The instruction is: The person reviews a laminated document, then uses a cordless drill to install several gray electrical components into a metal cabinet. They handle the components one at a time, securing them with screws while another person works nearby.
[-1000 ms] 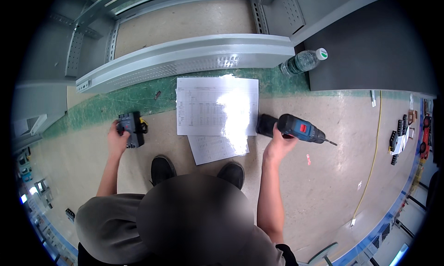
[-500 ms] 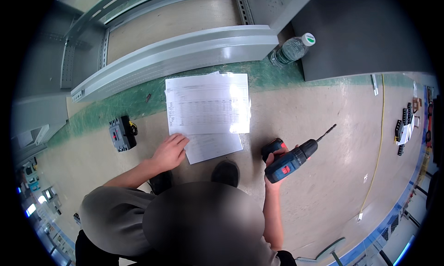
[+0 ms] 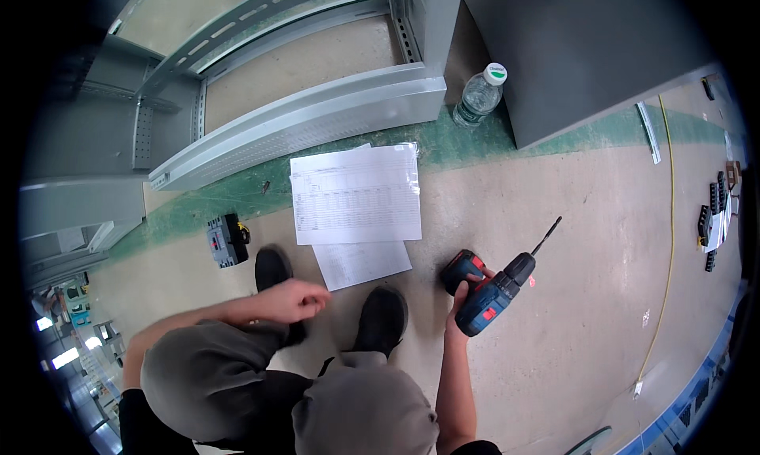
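My right hand [image 3: 461, 298] is wrapped around the grip of a blue and black cordless drill [image 3: 489, 298]. Its long bit points up and to the right. The drill's battery [image 3: 461, 271] shows left of my fingers. My left hand [image 3: 294, 301] is over my left shoe, its fingers curled together with nothing visible in them. Just beyond it lie printed sheets [image 3: 356, 198] on the floor, with a second sheet [image 3: 362, 265] partly under the top ones. A grey and black circuit breaker [image 3: 227, 241] stands left of the papers.
An open grey metal cabinet frame [image 3: 317, 115] lies across the far side. A clear plastic bottle [image 3: 479, 99] stands between it and a dark grey panel [image 3: 594, 51]. A yellow line [image 3: 671, 210] and several black parts [image 3: 712, 218] are at the far right. My shoes [image 3: 382, 316] are near the papers.
My left hand has left the lower sheet's edge and come back toward my knee, its fingers curling in. The right hand still holds the drill, slightly lower. The view has shifted.
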Demonstrator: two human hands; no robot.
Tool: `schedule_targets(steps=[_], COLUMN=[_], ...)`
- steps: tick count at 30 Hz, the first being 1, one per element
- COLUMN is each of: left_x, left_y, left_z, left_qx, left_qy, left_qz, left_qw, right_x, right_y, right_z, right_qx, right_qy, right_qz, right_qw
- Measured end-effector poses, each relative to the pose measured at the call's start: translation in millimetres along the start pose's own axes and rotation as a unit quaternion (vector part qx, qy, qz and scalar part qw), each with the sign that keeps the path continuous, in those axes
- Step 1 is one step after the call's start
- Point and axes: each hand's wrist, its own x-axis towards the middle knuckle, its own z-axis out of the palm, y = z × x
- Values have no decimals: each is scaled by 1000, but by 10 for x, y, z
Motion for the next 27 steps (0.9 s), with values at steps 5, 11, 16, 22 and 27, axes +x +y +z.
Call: schedule_targets(steps=[5,11,16,22,27], left_x=[-127,180,214,322,441], left_y=[329,329,161,133,37], left_z=[-76,-47,-36,19,-42], left_qx=[66,172,194,182,167], left_qy=[-55,-36,-42,-33,-3], left_qz=[15,17,2,24,76], left_qw=[996,984,980,982,983], right_x=[-126,-168,-149,-269,-331], right_y=[-252,-198,-397,-153,-212], right_z=[76,-22,59,-129,-92], right_qx=[-5,-49,-66,-111,-53], right_qy=[-24,-14,37,46,32], right_qz=[48,34,105,212,263], right_qw=[999,998,992,970,963])
